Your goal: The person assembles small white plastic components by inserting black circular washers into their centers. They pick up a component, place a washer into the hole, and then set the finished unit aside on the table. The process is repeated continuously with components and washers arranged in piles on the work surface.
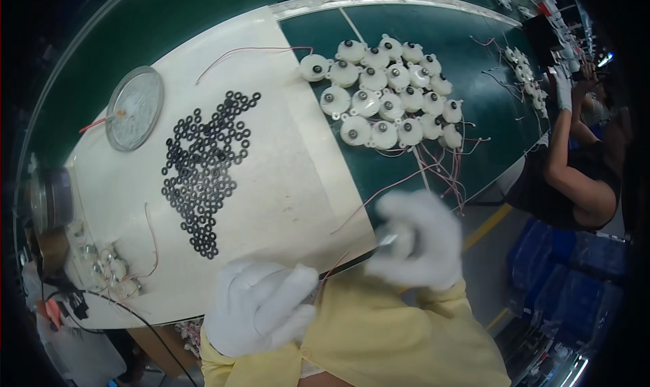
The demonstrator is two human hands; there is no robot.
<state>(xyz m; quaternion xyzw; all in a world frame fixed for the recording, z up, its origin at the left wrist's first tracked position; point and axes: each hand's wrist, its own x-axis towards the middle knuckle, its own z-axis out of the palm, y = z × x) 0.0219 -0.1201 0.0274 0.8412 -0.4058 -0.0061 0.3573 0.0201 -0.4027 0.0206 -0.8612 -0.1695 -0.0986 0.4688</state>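
Note:
My right hand (437,241), in a white glove and smeared by motion, is curled round a round whitish motor (399,239) just past the table's front edge. Lower and to the left is my left hand (257,309), also gloved, its fingers bent and pressed together. A thin reddish wire (333,268) runs close to its fingertips; whether they grip it is hidden. Beyond my right hand, several white round motors (372,79) with dark rings or bare shafts at their centres stand grouped on the green table top, their pink and white wires trailing toward me.
Many small black rings (203,170) lie spread on a white sheet (284,190). A clear round dish (135,109) with a red-handled brush in it sits at the left. Several loose parts (112,272) lie near the left corner. A co-worker (572,157) works at the far right, near blue crates (562,268).

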